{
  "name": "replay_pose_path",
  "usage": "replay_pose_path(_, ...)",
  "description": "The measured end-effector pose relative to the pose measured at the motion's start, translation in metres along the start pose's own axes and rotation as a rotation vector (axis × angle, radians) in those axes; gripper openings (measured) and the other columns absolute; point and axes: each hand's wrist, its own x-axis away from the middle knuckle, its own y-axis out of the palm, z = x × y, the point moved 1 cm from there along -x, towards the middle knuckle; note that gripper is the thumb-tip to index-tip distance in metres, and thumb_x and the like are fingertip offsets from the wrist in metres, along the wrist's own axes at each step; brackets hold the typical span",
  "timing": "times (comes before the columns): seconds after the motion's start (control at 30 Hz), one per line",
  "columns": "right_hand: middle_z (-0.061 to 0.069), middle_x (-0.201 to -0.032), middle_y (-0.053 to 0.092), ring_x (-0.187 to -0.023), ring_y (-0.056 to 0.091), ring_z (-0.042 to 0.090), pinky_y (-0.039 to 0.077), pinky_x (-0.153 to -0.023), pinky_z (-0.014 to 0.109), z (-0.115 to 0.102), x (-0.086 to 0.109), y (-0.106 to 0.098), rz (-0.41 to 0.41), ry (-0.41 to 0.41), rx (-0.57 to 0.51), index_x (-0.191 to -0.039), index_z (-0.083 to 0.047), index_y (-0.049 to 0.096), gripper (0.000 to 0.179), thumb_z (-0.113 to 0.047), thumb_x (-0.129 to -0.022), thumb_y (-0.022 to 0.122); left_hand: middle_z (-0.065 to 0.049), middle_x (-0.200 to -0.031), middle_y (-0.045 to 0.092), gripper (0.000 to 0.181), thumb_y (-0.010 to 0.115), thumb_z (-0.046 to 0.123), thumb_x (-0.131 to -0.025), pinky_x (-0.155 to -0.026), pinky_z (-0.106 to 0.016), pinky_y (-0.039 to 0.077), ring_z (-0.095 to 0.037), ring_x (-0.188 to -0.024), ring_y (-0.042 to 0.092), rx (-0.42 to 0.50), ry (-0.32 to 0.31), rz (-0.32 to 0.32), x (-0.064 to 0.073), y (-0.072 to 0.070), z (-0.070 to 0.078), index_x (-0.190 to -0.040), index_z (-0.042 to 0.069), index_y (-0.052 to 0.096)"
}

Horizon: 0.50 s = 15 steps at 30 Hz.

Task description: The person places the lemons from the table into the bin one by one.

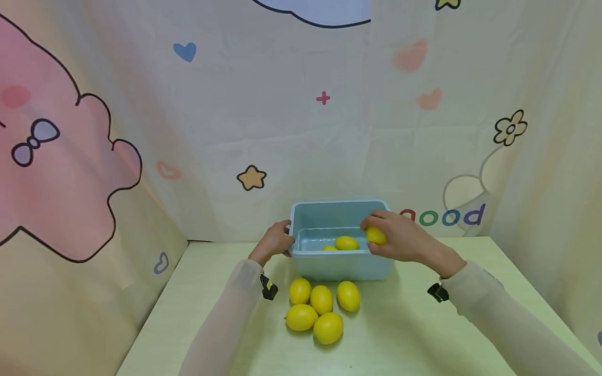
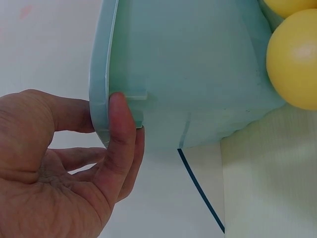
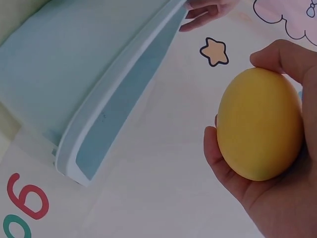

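A light blue plastic bin [image 1: 345, 266] stands at the back of the table, with two lemons [image 1: 347, 243] visible inside it. My left hand [image 1: 274, 241] grips the bin's left rim; in the left wrist view the thumb and fingers [image 2: 121, 124] pinch the rim from both sides. Over the bin's right front corner, my right hand [image 1: 400, 237] holds a lemon [image 3: 260, 124] between thumb and curled fingers. Several lemons [image 1: 322, 299] lie grouped on the table just in front of the bin.
The pale table [image 1: 414, 334] runs back to a printed curtain [image 1: 301, 130] close behind the bin. More curtain hangs along both sides. A small black device [image 1: 269, 287] is strapped at the left wrist, another [image 1: 438, 292] at the right.
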Motion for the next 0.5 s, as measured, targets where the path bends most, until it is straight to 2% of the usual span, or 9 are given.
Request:
replay_pose_path(0.27, 0.0, -0.099, 0.06, -0.072, 0.048, 0.012, 0.041, -0.057, 0.023, 0.009, -0.014, -0.007, 0.035, 0.005, 0.007, -0.107, -0.014, 0.065, 0.025, -0.02, -0.083, 0.069, -0.023, -0.122, 0.058, 0.059, 0.055, 0.003, -0.088, -0.061, -0.031, 0.061, -0.037, -0.098, 0.068, 0.022, -0.005, -0.012, -0.001, -0.001, 0.0, -0.146, 0.006, 0.042)
replay_pose_path(0.5, 0.005, -0.103, 0.061, -0.076, 0.05, 0.016, 0.045, -0.064, 0.026, 0.024, -0.028, -0.004, 0.016, 0.073, -0.033, -0.111, -0.012, 0.064, 0.028, -0.02, -0.085, 0.069, -0.021, -0.122, 0.059, 0.058, 0.056, 0.003, -0.09, -0.062, -0.031, 0.061, -0.033, -0.095, 0.068, 0.025, -0.021, -0.015, -0.002, 0.0, -0.001, -0.146, 0.008, 0.043)
